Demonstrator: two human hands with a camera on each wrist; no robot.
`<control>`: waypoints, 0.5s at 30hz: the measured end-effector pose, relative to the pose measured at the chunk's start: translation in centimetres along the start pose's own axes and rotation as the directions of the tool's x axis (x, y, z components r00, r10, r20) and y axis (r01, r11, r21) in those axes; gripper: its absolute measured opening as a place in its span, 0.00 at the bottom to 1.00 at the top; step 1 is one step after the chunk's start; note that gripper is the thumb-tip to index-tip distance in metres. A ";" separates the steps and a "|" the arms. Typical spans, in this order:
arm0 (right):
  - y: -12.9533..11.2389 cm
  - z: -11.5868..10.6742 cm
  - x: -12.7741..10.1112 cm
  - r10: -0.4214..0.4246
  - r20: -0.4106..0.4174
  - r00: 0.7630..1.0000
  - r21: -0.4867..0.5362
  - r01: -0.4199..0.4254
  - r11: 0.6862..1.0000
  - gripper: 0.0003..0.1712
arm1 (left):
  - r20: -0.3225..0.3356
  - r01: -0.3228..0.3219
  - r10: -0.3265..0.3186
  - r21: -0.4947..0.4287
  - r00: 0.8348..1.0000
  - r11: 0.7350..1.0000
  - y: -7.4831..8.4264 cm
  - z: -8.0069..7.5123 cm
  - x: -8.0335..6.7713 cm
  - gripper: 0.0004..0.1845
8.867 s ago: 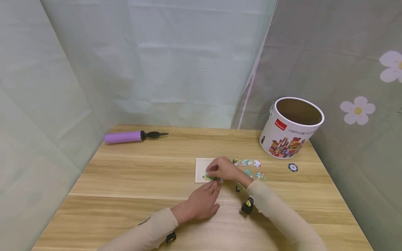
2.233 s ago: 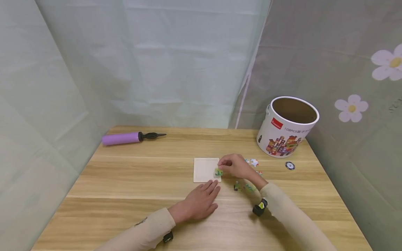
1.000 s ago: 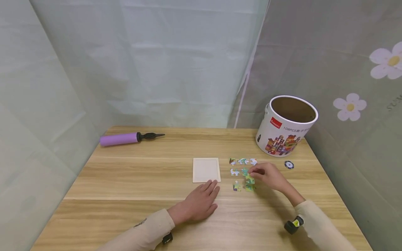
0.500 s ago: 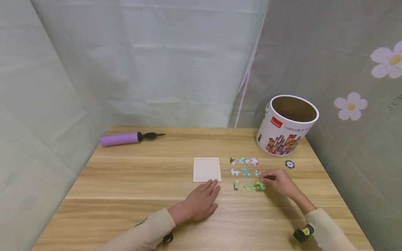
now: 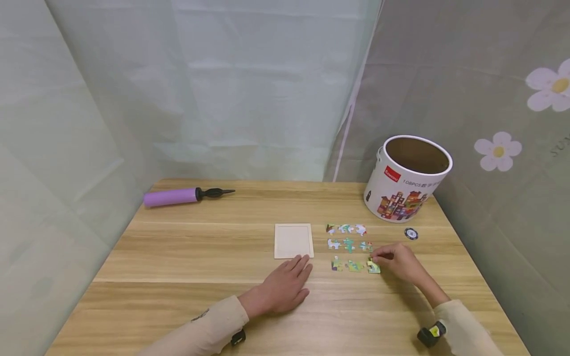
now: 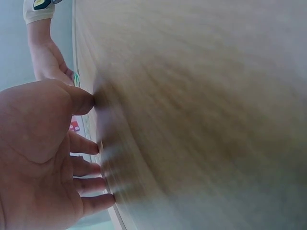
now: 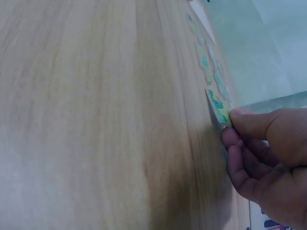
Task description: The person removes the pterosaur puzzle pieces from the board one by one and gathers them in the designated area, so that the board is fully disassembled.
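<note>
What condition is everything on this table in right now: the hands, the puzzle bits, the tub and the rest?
Left hand: flat on the table, fingers straight, holding nothing.
Right hand: pinching a green puzzle piece at the table surface.
Puzzle pieces: loose, laid in rows, not joined.
Square board: lying flat, bare.
Tub: upright, lid off.
Purple pump: lying on its side.
Small round disc: lying flat.

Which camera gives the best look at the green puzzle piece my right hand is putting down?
The right wrist view: the green puzzle piece fills the foreground, pinched at the right hand's fingertips. The head view shows it small, ending the bottom row. The left wrist view doesn't clearly show it.
</note>
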State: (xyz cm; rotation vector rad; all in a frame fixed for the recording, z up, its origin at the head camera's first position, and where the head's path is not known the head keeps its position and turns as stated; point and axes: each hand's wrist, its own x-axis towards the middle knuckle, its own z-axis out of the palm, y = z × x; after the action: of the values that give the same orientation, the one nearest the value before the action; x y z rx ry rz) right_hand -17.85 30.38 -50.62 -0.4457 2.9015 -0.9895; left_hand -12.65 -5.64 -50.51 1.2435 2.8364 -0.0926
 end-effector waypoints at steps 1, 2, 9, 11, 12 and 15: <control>0.0 0.0 0.0 0.002 0.001 1.000 -0.002 -0.002 1.000 0.04 | 0.002 -0.001 0.001 -0.004 1.000 1.000 0.0 -0.1 0.0 0.32; 0.0 0.1 0.0 0.005 0.001 1.000 -0.002 -0.005 1.000 0.04 | 0.003 -0.001 0.001 -0.009 1.000 1.000 0.0 -0.1 0.0 0.32; 0.1 0.0 0.1 -0.001 0.007 1.000 -0.002 0.001 1.000 0.04 | 0.012 0.000 0.001 -0.024 1.000 1.000 0.0 -0.2 0.0 0.32; 0.1 -0.1 0.2 0.007 0.011 1.000 -0.005 -0.007 1.000 0.04 | 0.019 0.003 -0.003 -0.024 1.000 1.000 0.0 -0.1 0.1 0.32; 0.0 -0.1 0.2 0.013 0.012 1.000 -0.007 -0.013 1.000 0.04 | 0.023 0.007 -0.007 -0.025 1.000 1.000 0.0 0.0 0.1 0.32; -0.3 -0.5 0.5 0.029 0.014 0.999 -0.005 -0.029 1.000 0.05 | 0.035 0.018 -0.017 -0.016 0.999 1.000 0.0 0.1 0.2 0.32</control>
State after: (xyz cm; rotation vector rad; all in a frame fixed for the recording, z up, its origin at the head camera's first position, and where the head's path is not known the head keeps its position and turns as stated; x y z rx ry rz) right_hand -18.31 30.26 -50.04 -0.4082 2.8897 -0.9719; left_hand -12.82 -5.50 -50.66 1.2019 2.8134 -0.0903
